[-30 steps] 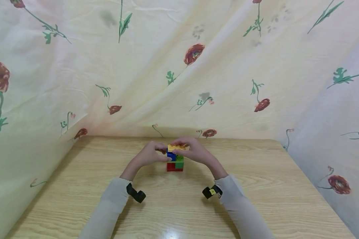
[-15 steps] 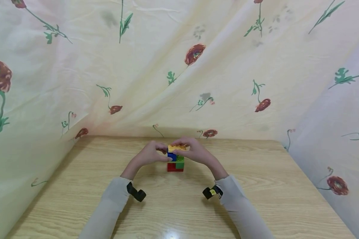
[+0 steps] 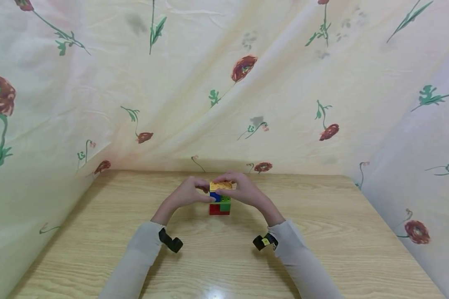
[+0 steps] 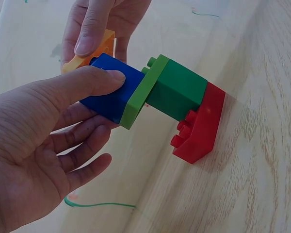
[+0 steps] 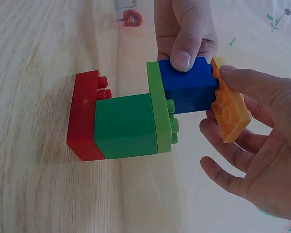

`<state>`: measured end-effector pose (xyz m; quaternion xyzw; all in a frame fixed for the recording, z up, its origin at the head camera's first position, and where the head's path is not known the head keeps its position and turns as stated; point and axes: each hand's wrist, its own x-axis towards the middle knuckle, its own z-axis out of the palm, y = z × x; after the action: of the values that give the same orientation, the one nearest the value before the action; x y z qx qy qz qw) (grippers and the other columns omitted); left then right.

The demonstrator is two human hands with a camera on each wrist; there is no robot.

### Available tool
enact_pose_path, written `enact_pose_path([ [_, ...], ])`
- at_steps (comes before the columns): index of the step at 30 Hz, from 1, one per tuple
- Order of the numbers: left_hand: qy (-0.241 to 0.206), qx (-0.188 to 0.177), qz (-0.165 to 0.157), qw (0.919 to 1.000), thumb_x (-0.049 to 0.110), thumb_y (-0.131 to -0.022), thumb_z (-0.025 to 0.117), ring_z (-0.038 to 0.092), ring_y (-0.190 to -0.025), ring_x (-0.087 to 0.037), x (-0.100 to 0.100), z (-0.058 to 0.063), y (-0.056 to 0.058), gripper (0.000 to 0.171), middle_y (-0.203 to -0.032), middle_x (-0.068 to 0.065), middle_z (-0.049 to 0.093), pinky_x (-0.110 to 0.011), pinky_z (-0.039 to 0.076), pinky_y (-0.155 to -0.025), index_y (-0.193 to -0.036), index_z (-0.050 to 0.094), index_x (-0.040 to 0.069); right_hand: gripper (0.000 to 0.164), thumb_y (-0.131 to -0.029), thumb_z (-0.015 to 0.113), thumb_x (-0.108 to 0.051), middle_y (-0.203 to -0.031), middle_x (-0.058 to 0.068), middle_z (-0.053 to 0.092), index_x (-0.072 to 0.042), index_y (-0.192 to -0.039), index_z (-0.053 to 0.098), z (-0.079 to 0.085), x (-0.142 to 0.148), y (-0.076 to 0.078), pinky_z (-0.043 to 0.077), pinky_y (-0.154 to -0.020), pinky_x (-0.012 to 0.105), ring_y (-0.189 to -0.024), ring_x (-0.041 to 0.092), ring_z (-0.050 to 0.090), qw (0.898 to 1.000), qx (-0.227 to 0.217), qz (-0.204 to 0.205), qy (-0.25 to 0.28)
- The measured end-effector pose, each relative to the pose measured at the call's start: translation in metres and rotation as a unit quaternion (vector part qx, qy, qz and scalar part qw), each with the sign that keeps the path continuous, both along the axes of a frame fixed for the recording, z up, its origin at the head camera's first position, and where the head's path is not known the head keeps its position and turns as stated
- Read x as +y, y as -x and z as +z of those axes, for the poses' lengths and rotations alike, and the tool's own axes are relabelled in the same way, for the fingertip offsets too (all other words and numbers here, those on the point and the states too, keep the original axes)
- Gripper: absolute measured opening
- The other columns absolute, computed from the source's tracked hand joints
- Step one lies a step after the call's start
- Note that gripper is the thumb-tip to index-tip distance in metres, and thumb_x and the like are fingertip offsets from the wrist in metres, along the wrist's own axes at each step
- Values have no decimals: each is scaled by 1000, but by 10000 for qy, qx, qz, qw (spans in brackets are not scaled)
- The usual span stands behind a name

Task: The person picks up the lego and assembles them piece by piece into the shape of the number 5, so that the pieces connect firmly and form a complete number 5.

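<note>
A stack of toy building bricks stands on the table. At the bottom is a red brick, with a dark green brick on one end of it. A flat light green brick lies across the dark green one, overhanging to the left. On its left part sits a blue brick, which my left hand pinches between thumb and fingers. My right hand holds a flat orange brick over the blue one, jutting out to the right. In the right wrist view the orange brick is tilted, and some blue studs show beside it.
The wooden table reaches back to a flowered cloth that hangs behind and along both sides. Each wrist wears a black strap camera, one on the left and one on the right.
The orange brick has tipped slightly, so more of its studded top shows in the head view. Both hands stay nearly in place, and the lower bricks have not moved.
</note>
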<state>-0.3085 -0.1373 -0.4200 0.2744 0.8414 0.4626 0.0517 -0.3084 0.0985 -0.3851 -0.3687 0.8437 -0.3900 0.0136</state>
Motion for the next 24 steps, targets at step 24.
enact_pose_path([
  [24,-124,-9,4,9999,19,-85,84,66,-99,-19,1,-1,1,21,-103,-5,77,-55,52,-97,-102,78,9,32,-91,78,-18,-121,6,73,-12,-122,74,1,-2,-3,53,-92,44,-107,23,62,10000,66,-64,-12],
])
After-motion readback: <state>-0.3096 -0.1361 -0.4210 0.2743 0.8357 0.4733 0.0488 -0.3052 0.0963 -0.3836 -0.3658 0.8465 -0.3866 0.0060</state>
